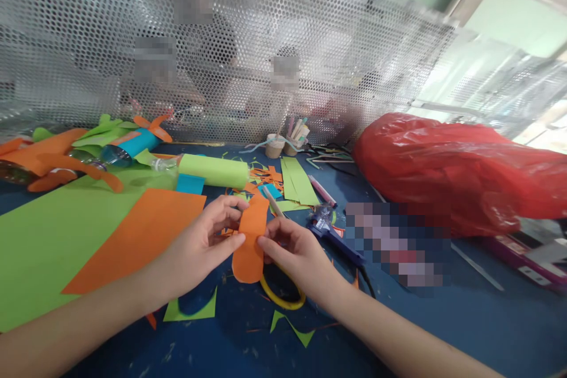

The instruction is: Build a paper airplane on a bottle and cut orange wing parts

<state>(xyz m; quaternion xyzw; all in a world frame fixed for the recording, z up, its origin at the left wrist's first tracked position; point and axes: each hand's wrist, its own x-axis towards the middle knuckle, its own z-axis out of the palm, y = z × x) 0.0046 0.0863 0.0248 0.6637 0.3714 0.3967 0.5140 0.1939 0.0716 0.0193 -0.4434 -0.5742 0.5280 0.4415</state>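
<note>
Between my two hands is an orange paper strip (pixel 249 257) with a rounded near end. My left hand (pixel 211 236) pinches its left edge between thumb and fingers. On the opposite edge my right hand (pixel 295 245) grips it with thumb and fingertips. Under my right hand lies a pair of scissors, its yellow handle loop (pixel 283 302) showing and a blade (pixel 272 201) pointing away. A blue glue gun (pixel 336 239) rests just to the right. Left of my left hand, an orange paper sheet (pixel 146 236) overlaps a large green sheet (pixel 39 248).
A bottle wrapped in green paper (pixel 215 171) lies behind my hands. More paper-covered bottles (pixel 133 144) are piled at the back left. Paper scraps litter the blue table (pixel 398 331). A red plastic bag (pixel 443 171) bulges at the right. A perforated metal screen (pixel 266 23) stands behind, with people beyond.
</note>
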